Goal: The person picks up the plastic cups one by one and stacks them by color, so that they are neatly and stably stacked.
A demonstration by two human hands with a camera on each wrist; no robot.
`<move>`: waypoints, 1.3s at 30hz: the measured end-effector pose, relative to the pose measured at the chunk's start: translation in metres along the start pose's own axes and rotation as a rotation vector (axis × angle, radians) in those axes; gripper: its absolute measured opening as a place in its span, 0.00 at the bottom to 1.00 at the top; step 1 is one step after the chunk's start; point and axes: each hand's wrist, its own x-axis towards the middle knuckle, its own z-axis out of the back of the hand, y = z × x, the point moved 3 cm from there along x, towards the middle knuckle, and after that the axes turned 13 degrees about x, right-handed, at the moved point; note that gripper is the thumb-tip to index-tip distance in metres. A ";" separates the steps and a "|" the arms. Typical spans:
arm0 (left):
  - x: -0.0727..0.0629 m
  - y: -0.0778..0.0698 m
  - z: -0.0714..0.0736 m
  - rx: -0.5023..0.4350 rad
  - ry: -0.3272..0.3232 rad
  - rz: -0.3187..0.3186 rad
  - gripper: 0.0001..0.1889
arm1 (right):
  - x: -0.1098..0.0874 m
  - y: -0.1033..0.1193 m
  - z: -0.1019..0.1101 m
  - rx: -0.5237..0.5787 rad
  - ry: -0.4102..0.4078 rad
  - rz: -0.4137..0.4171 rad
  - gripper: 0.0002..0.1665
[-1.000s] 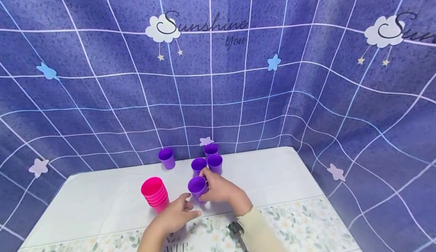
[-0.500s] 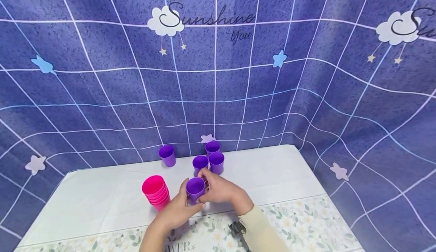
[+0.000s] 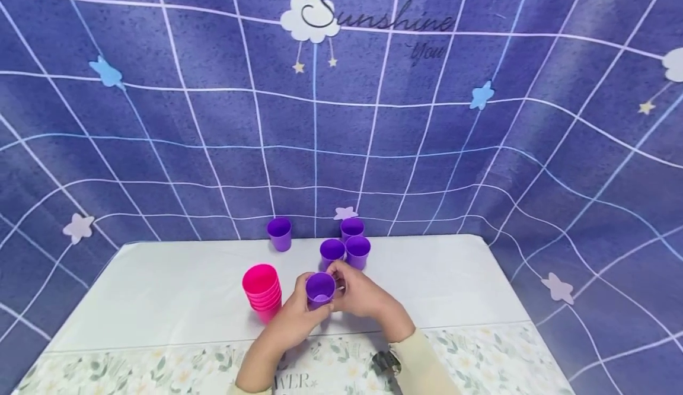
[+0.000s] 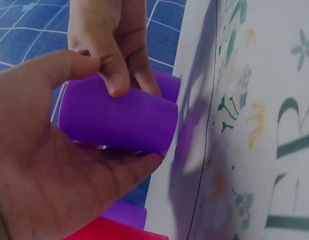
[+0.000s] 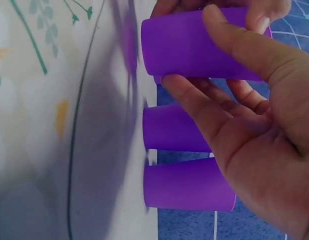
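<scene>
Both hands hold one purple cup (image 3: 320, 296), its mouth facing up, near the front of the white tabletop. From the left, my left hand (image 3: 294, 319) grips its side with curled fingers and thumb. My right hand (image 3: 364, 295) has the other side, and its thumb lies along the cup wall in the right wrist view. In the left wrist view the cup (image 4: 127, 120) sits between the two hands, a little apart from its shadow on the cloth. A stack of nested pink cups (image 3: 261, 288) stands close beside the left hand.
Behind the hands, three purple cups stand grouped: a front one (image 3: 332, 251), a right one (image 3: 358, 251) and a rear one (image 3: 352, 226). Another purple cup (image 3: 280, 235) stands alone at the back edge. A blue patterned curtain (image 3: 299, 122) rises behind the table (image 3: 160, 300).
My left hand has moved right from beside the pink stack and taken hold of the purple cup. My right hand has kept its grip. The head view has shifted slightly.
</scene>
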 end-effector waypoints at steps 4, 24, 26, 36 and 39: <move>0.004 -0.005 0.003 0.059 -0.001 -0.009 0.43 | -0.003 0.000 0.003 0.013 0.019 -0.019 0.32; -0.003 0.000 0.012 0.231 0.056 0.017 0.31 | -0.026 0.010 0.068 0.193 -0.183 -0.030 0.19; -0.004 0.001 0.013 0.225 0.052 0.015 0.30 | -0.023 0.012 0.073 0.206 -0.288 0.021 0.17; -0.003 0.002 0.014 0.233 0.034 0.030 0.33 | -0.006 0.000 0.077 0.117 -0.632 0.065 0.38; -0.002 0.002 0.012 0.242 0.031 0.025 0.33 | -0.003 -0.009 0.077 0.132 -0.655 0.019 0.47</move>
